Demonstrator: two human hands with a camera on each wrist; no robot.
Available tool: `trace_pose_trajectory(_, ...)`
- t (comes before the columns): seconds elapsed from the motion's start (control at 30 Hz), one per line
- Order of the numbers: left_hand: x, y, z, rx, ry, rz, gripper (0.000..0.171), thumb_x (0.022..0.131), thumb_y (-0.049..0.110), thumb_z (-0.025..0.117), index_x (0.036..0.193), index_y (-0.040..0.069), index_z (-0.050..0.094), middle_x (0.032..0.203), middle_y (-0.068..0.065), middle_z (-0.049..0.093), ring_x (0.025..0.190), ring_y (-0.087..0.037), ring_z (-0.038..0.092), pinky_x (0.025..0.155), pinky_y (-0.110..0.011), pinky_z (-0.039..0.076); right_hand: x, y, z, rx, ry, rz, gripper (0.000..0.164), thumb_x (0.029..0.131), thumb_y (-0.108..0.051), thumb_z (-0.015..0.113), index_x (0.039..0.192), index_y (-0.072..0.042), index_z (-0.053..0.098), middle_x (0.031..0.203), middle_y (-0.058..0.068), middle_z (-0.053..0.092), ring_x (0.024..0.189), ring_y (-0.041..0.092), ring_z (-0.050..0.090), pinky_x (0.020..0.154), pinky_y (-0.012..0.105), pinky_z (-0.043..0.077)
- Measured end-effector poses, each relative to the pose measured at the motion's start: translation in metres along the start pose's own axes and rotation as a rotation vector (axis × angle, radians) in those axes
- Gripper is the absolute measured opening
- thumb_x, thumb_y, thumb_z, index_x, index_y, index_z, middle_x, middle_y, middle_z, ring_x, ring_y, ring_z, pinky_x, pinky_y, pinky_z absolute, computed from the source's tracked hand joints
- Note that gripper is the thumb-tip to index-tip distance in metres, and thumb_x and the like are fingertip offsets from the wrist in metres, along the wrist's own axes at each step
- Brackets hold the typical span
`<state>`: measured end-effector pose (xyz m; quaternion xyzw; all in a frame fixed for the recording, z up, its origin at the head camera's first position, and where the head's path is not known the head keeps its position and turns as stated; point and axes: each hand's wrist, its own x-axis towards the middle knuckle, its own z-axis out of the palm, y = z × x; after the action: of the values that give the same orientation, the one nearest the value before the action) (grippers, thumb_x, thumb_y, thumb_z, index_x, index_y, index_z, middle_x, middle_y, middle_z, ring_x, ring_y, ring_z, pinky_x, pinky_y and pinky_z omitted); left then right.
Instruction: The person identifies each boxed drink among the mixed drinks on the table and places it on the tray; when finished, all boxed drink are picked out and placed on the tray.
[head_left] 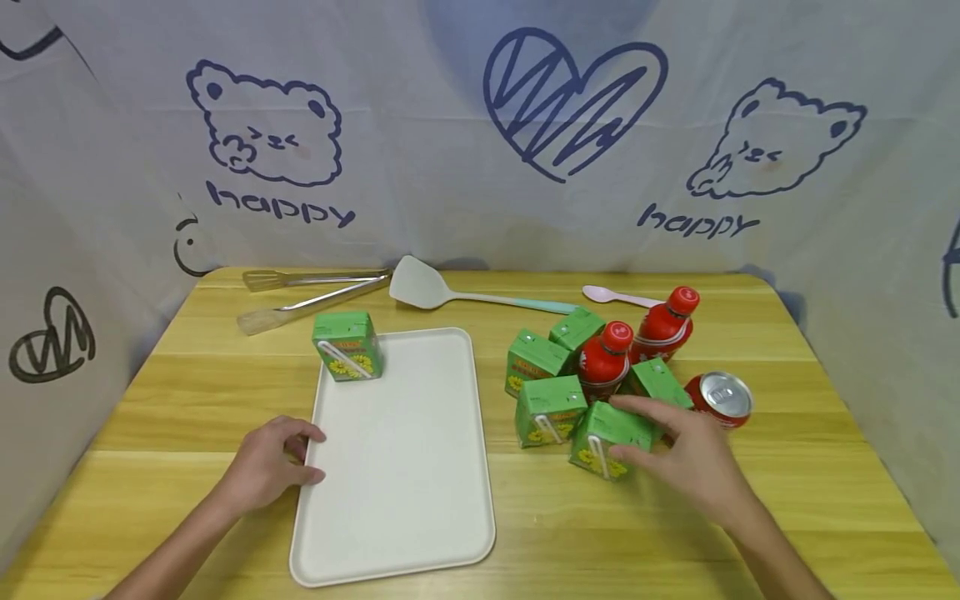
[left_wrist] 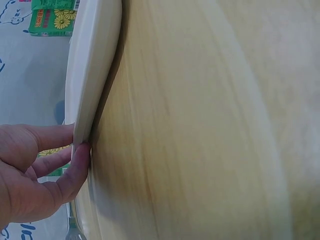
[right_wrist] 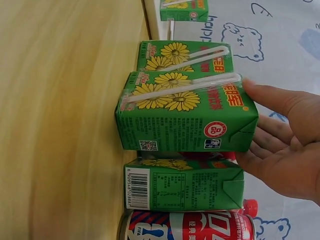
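Observation:
My left hand (head_left: 266, 467) pinches the left rim of a white rectangular tray (head_left: 397, 475) between thumb and fingers; the left wrist view shows the fingertips on the rim (left_wrist: 85, 100). One green drink carton (head_left: 348, 346) with a straw stands at the tray's far left corner. On the right, my right hand (head_left: 693, 458) holds the top of the nearest green drink carton (head_left: 600, 450), its thumb at the front and fingers behind. In the right wrist view that carton (right_wrist: 175, 110) stands upright, close to other cartons. Part of the fingers is hidden behind it.
Several more green cartons (head_left: 551, 408), two red-capped bottles (head_left: 603, 362) and a red can (head_left: 722, 398) crowd the right side. Along the back lie metal tongs (head_left: 322, 292), a spatula (head_left: 423, 283) and a pink spoon (head_left: 607, 294). A printed cloth (head_left: 420, 167) encloses the table (head_left: 540, 542).

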<state>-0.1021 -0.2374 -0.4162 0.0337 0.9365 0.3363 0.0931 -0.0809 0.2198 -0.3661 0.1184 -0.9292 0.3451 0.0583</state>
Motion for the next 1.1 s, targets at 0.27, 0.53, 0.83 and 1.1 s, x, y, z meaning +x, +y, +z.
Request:
trace_pose_trajectory(0.27, 0.001, -0.001, 0.001, 0.001, 0.005, 0.002, 0.041, 0.059, 0.009, 0.08, 0.095, 0.005, 0.062, 0.085, -0.006, 0.053, 0.071, -0.017, 0.051, 0.054, -0.026, 0.041, -0.004, 0.005, 0.009, 0.008, 0.046, -0.002, 0.05, 0.065, -0.037, 0.075, 0.11, -0.02, 0.062, 0.107, -0.003, 0.061, 0.102, 0.017, 0.054, 0.081, 0.037, 0.043)
trace_pose_trajectory(0.53, -0.001, -0.001, 0.001, -0.001, 0.008, -0.001, 0.041, 0.059, 0.01, 0.08, 0.095, 0.004, 0.062, 0.086, -0.006, 0.054, 0.071, -0.017, 0.051, 0.054, -0.026, 0.041, -0.01, 0.011, 0.021, 0.206, 0.068, 0.078, 0.053, 0.066, -0.031, 0.076, 0.115, -0.019, 0.059, 0.113, -0.004, 0.057, 0.105, 0.011, 0.05, 0.081, 0.018, 0.041)
trace_pose_trajectory(0.83, -0.001, -0.003, 0.001, 0.013, 0.027, -0.011, 0.039, 0.059, 0.009, 0.08, 0.094, 0.005, 0.062, 0.085, -0.005, 0.054, 0.072, -0.016, 0.051, 0.054, -0.025, 0.042, -0.012, 0.014, 0.03, 0.403, 0.106, 0.057, 0.049, 0.068, -0.02, 0.075, 0.114, -0.012, 0.058, 0.114, 0.003, 0.055, 0.102, 0.01, 0.053, 0.079, 0.018, 0.043)
trace_pose_trajectory(1.1, -0.001, -0.001, 0.002, 0.006, 0.025, 0.001, 0.041, 0.058, 0.011, 0.081, 0.094, 0.004, 0.062, 0.086, -0.005, 0.055, 0.071, -0.016, 0.052, 0.053, -0.025, 0.042, -0.013, 0.011, 0.025, 0.401, 0.094, 0.109, 0.049, 0.068, -0.021, 0.075, 0.114, -0.016, 0.059, 0.114, 0.002, 0.056, 0.103, 0.009, 0.052, 0.079, 0.018, 0.043)
